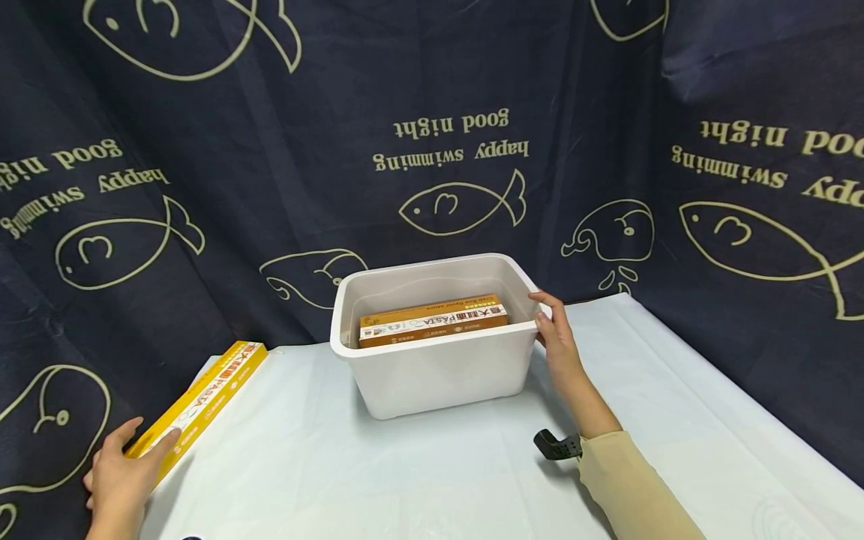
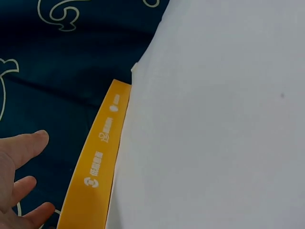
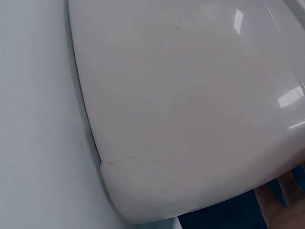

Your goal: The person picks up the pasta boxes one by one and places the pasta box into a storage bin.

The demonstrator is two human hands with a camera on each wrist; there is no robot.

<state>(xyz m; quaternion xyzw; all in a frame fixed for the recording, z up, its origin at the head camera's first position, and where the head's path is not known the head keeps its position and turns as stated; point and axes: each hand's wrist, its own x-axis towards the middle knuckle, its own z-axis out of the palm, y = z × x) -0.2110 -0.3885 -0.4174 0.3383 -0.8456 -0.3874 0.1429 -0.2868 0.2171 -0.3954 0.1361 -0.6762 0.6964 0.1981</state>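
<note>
At the table's left edge lies a long yellow pasta box [image 1: 214,397], lettered in red on a white band. My left hand [image 1: 124,472] is at its near end, thumb over the side facing the table, fingers spread beyond the other side. In the left wrist view, the fingers [image 2: 24,148] stand apart from the box's yellow side [image 2: 95,167]. My right hand [image 1: 556,337] grips the right rim of a white plastic bin [image 1: 439,379]. Inside the bin lies an orange-brown pasta box [image 1: 432,319]. The bin's smooth wall [image 3: 181,105] fills most of the right wrist view.
A white cloth [image 1: 324,465] covers the table. Dark blue curtains [image 1: 324,150] with fish drawings hang behind the table and along both sides. A black strap [image 1: 557,445] sits at my right wrist, by the beige sleeve [image 1: 628,480].
</note>
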